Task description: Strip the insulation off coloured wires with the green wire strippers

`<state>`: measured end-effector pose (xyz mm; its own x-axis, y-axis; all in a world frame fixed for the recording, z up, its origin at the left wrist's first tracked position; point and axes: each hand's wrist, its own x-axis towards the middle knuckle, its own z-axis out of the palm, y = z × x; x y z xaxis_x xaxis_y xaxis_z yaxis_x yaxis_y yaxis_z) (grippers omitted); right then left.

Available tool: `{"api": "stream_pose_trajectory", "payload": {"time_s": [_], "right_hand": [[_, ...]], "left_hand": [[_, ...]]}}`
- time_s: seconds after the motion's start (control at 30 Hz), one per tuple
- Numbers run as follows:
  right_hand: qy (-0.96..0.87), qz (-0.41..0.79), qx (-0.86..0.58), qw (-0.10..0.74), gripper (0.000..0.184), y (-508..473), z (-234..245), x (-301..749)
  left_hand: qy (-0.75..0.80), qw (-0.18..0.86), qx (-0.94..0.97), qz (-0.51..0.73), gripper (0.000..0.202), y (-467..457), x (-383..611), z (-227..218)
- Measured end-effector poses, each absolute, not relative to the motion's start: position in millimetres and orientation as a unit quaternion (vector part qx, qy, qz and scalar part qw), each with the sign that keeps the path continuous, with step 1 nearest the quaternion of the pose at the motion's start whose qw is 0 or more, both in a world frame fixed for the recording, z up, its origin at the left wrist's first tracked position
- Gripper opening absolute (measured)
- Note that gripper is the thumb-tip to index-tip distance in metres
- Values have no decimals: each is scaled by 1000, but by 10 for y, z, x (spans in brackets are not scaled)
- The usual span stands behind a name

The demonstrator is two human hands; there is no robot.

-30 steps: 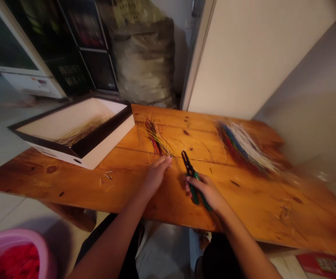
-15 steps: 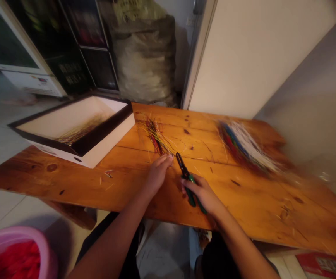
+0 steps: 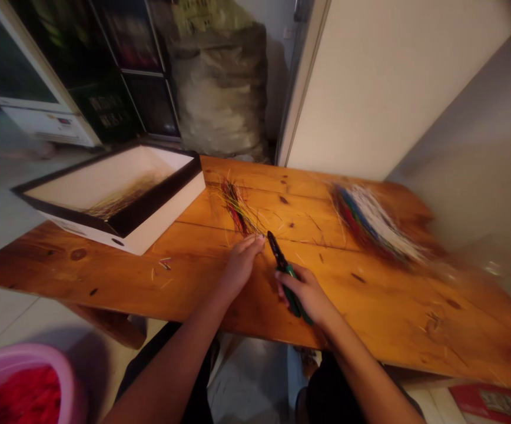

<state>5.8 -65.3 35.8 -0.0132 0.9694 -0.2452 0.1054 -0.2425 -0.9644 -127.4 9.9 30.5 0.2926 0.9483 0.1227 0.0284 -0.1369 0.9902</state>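
Observation:
My left hand [image 3: 244,257] is closed in a pinch at the near end of a bundle of thin wires [image 3: 234,206], yellow, red and black. It seems to grip a thin wire, though the piece at its fingertips is blurred. Wire strippers [image 3: 287,278] with green handles and dark jaws are in my right hand [image 3: 308,290], fingers wrapped round the handles. Their jaws point away from me, just right of my left fingertips. Whether the jaws touch a wire is too small to tell.
Left on the wooden table [image 3: 255,321] stands a white box [image 3: 167,206] with a black rim and thin wires inside. A larger bundle of white, blue, green and red wires [image 3: 374,224] lies right. Small clippings [image 3: 165,264] are scattered about. A pink basin [image 3: 67,377] sits on the floor.
The handles of the wire strippers have come closer together in my right hand. My left hand has barely moved.

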Motion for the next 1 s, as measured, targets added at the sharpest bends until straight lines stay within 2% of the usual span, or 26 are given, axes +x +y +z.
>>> {"api": "stream_pose_trajectory", "payload": {"time_s": [0.3, 0.63, 1.0], "right_hand": [[-475, 521, -593, 389, 24, -653, 316, 62], [-480, 551, -558, 393, 24, -635, 298, 87], [-497, 558, -532, 398, 22, -644, 343, 96]], "left_hand": [[405, 532, 603, 435, 31, 85, -1269, 340], [445, 511, 605, 419, 40, 63, -1299, 352], [439, 503, 605, 435, 40, 41, -1286, 388]]}}
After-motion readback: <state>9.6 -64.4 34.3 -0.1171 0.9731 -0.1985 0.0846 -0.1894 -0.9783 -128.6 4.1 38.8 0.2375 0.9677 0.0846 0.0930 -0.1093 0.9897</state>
